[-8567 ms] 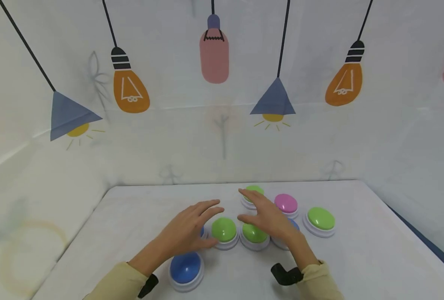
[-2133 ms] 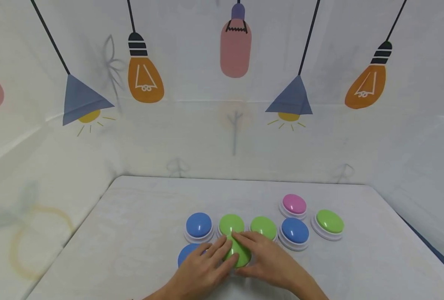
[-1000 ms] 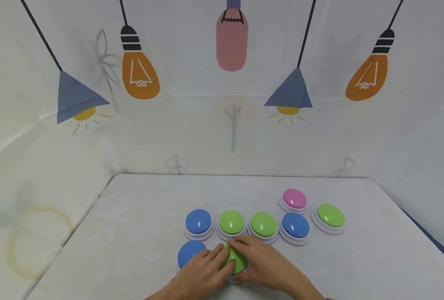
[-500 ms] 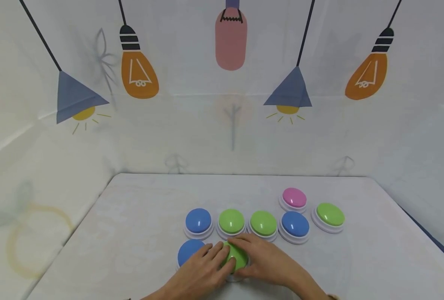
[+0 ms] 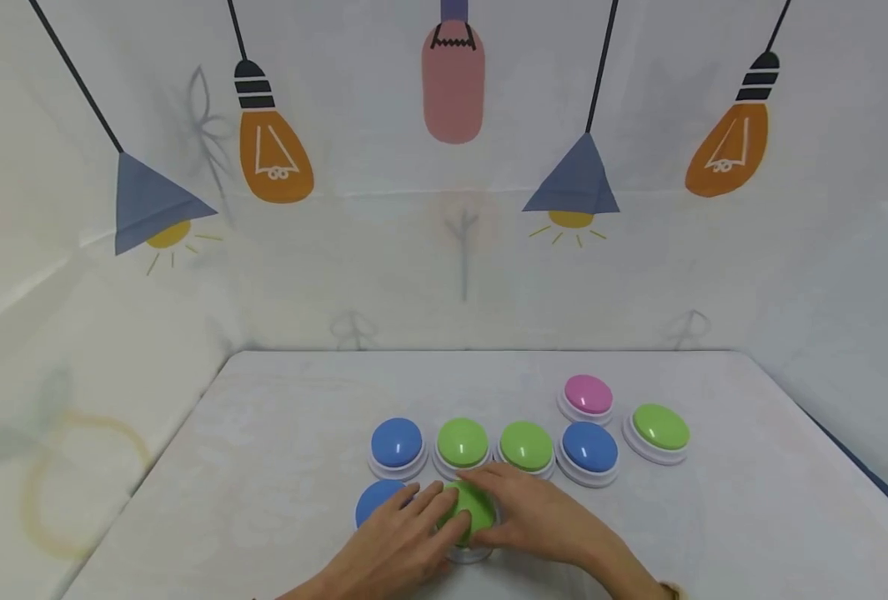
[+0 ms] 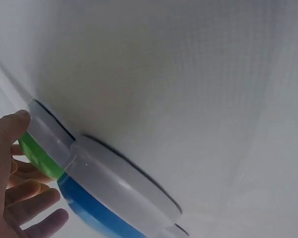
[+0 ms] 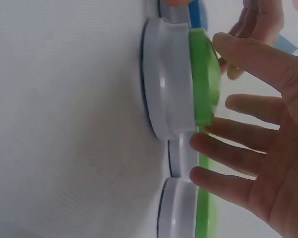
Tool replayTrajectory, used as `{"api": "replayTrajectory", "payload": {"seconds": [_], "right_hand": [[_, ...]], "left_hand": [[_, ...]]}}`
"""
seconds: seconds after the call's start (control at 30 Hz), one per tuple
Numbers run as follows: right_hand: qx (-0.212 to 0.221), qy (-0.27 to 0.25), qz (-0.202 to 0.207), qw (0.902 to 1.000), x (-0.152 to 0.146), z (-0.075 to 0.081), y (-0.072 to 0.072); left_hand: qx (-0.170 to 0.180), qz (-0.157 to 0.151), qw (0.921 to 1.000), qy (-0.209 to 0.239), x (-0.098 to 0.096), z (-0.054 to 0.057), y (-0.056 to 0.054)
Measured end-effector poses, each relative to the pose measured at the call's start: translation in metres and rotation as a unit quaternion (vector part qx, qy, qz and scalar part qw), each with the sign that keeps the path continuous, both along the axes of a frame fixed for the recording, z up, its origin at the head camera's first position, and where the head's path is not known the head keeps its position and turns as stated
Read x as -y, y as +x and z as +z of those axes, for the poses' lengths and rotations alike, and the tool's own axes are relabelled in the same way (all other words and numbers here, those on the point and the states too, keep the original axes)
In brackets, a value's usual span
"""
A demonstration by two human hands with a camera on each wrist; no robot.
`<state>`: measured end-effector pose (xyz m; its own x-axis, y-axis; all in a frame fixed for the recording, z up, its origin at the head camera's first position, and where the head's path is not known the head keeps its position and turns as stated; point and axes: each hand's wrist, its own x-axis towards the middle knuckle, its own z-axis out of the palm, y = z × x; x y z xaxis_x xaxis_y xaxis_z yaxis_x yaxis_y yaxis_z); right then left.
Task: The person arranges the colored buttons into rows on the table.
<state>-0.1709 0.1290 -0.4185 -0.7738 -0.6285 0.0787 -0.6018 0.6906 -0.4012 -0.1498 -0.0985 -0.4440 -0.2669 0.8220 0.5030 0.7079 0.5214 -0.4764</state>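
Observation:
A green-domed push button [image 5: 475, 518] with a white base stands on the white table between my hands. My left hand [image 5: 394, 542] lies at its left side, fingers loosely spread over the dome's edge; in the left wrist view its thumb [image 6: 21, 121] rests by the white base. My right hand [image 5: 541, 521] is at the right side. In the right wrist view, its thumb [image 7: 231, 43] is at the dome's edge and its other fingers are extended and spread. A blue button [image 5: 378, 502] sits just left, partly hidden by my left hand.
Behind stands a row: a blue button [image 5: 397, 443], two green buttons [image 5: 463, 442] and another blue button [image 5: 590, 447]. A pink button [image 5: 589, 395] and a green button [image 5: 660, 427] sit further right. A lamp-printed sheet [image 5: 383, 275] rises at the table's back edge.
The far green button beside the pink one is gone from its place, and a green button now stands in front. Over the last second the fingers have loosened slightly around it.

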Motion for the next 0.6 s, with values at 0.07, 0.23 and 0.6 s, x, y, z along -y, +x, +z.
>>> {"api": "replayTrajectory", "payload": {"seconds": [0.07, 0.23, 0.6], "right_hand": [[0.018, -0.004, -0.014, 0.9997, -0.003, 0.005, 0.000], [0.034, -0.044, -0.048, 0.9973, -0.018, 0.018, -0.004], [-0.108, -0.185, -0.098, 0.9719, -0.067, 0.031, -0.030]], "left_hand": [[0.025, -0.001, 0.9996, 0.010, -0.001, 0.004, 0.001], [0.098, 0.002, 0.9945, 0.038, -0.006, 0.017, -0.004], [0.143, 0.000, 0.9862, 0.084, -0.044, 0.048, -0.020]]}}
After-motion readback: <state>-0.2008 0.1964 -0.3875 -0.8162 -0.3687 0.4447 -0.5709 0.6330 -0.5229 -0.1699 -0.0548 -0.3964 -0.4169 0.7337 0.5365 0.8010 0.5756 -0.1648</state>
